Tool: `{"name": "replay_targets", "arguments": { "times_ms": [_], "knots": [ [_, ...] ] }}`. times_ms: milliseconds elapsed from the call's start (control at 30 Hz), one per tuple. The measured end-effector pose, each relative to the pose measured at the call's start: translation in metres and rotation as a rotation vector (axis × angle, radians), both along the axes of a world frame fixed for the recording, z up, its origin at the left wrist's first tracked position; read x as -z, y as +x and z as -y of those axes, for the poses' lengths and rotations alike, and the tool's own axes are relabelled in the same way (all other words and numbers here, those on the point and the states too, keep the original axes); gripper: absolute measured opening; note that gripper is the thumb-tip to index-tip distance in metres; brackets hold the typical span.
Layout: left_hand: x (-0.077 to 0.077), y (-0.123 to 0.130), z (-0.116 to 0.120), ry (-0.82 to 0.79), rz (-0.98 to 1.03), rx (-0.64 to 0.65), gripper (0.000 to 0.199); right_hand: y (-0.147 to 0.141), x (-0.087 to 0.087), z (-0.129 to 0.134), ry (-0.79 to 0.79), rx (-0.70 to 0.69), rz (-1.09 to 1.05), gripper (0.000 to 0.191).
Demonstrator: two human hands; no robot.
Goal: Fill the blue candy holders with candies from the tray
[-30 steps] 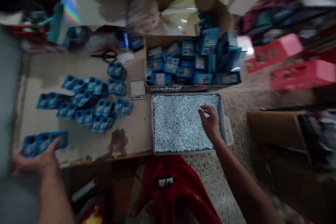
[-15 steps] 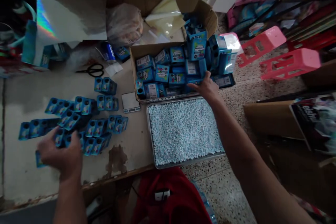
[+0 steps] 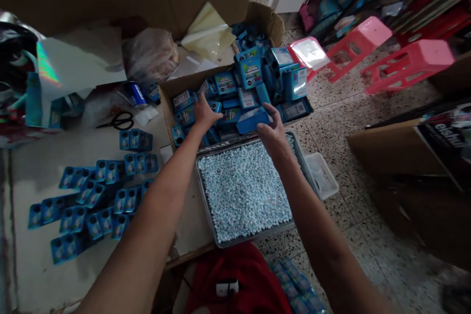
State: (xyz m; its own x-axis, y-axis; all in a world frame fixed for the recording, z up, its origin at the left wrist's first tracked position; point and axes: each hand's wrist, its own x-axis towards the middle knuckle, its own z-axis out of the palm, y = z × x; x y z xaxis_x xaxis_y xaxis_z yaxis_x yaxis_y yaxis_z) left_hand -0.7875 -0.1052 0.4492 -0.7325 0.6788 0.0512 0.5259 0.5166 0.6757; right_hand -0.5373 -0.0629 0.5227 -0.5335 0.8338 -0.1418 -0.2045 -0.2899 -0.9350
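Note:
My right hand (image 3: 273,130) grips a small blue candy box (image 3: 253,120) by its side, just above the near edge of the open cardboard carton (image 3: 221,145). My left hand (image 3: 204,114) reaches into that carton from the left, thumb and forefinger apart over the blue boxes; whether it touches one I cannot tell. Several printed candy boxes (image 3: 225,83) lie jumbled in the carton. In front of it sits a metal tray (image 3: 217,235) full of pale blue and white candy pellets (image 3: 246,191).
Rows of blue boxes (image 3: 73,219) stand on the table at left, partly behind my left forearm. Black scissors (image 3: 119,120), a blue can (image 3: 135,94) and a plastic bag (image 3: 152,56) lie farther back. Pink stools (image 3: 358,44) and a clear plastic container (image 3: 322,174) are at right.
My left hand has left the rows of boxes on the table and come over the carton. The right hand has taken hold of a blue box. The view has shifted.

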Motion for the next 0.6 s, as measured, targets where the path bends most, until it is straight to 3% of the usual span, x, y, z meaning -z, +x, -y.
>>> {"name": "replay_targets", "arguments": {
  "times_ms": [100, 200, 267, 400, 600],
  "knots": [
    [-0.034, 0.014, 0.037, 0.184, -0.046, 0.127, 0.109, 0.019, 0.001, 0.026, -0.176, 0.029, -0.063, 0.065],
    [-0.068, 0.047, 0.081, 0.304, 0.053, 0.264, 0.1, 0.036, 0.006, 0.054, -0.389, 0.091, -0.105, 0.056],
    [-0.078, 0.073, 0.106, 0.353, 0.228, 0.317, 0.093, 0.047, 0.01, 0.07, -0.569, 0.136, -0.066, 0.05],
    [-0.073, 0.113, 0.142, 0.453, 0.44, 0.351, 0.095, 0.066, 0.01, 0.086, -0.736, 0.152, 0.02, 0.039],
    [-0.062, 0.149, 0.17, 0.386, 0.374, 0.288, 0.107, 0.092, 0.0, 0.058, -0.814, 0.088, 0.173, 0.011]
  ]
}}
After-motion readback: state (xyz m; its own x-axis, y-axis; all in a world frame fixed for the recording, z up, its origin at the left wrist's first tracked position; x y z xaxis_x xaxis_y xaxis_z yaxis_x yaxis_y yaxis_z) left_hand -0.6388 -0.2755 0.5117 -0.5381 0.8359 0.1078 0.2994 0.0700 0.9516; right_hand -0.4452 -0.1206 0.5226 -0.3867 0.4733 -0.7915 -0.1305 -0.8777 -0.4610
